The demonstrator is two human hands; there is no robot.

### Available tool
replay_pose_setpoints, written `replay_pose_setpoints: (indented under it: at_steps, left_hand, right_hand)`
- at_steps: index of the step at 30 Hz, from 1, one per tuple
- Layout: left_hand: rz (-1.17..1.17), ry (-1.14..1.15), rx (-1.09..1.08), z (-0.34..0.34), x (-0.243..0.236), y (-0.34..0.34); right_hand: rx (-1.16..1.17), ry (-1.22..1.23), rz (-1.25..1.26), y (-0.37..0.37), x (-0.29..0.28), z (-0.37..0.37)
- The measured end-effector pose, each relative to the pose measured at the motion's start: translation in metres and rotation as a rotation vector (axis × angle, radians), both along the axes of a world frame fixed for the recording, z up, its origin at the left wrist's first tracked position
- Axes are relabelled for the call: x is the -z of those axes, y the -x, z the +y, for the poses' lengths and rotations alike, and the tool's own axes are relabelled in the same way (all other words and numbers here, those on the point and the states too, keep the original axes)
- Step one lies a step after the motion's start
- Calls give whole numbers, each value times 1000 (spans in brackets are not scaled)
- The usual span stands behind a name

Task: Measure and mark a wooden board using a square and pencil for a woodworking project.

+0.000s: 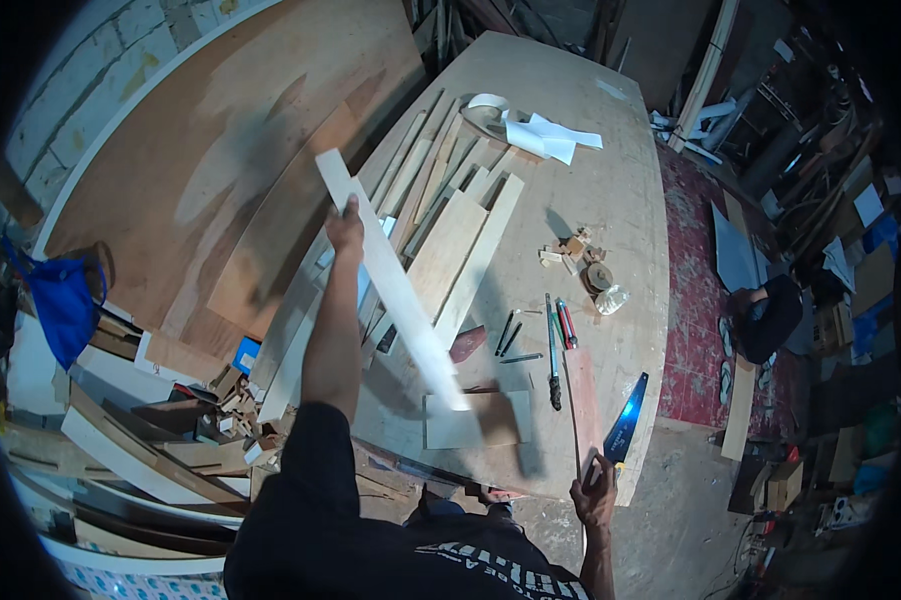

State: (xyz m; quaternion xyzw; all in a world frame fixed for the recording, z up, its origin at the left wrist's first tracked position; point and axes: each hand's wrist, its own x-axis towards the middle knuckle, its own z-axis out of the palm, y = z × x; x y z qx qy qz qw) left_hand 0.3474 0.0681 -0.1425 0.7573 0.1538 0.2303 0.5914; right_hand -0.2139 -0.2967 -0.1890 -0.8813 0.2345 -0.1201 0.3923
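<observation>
My left hand [345,232], arm stretched forward, is closed around the upper part of a long pale board [402,290]. The board slants over the worktable, its lower end above a small rectangular wood piece [450,422]. At the table's near right edge, my right hand [596,497] has its fingers closed at the lower end of a reddish wooden strip [583,395]; its exact grip is partly hidden. Just beside those fingers lies a handsaw [626,415] with a shiny dark-blue blade.
Boards and slats [450,240] lie on the left of the worktable [610,220]. Pencils or pens [510,335], wood offcuts [570,250], a tape roll [598,277] and white paper [550,138] are also there. A person [770,315] crouches on the right beyond the table.
</observation>
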Motion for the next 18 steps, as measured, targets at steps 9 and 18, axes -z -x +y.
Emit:
replay_pose_setpoints:
  at_steps: [9, 18]
  left_hand:
    - [400, -494, 395, -7, 125, -63]
    - [447, -825, 436, -52, 160, -44]
  right_hand:
    - [188, -244, 56, 26, -30, 60]
    - [163, -335, 240, 70, 6, 45]
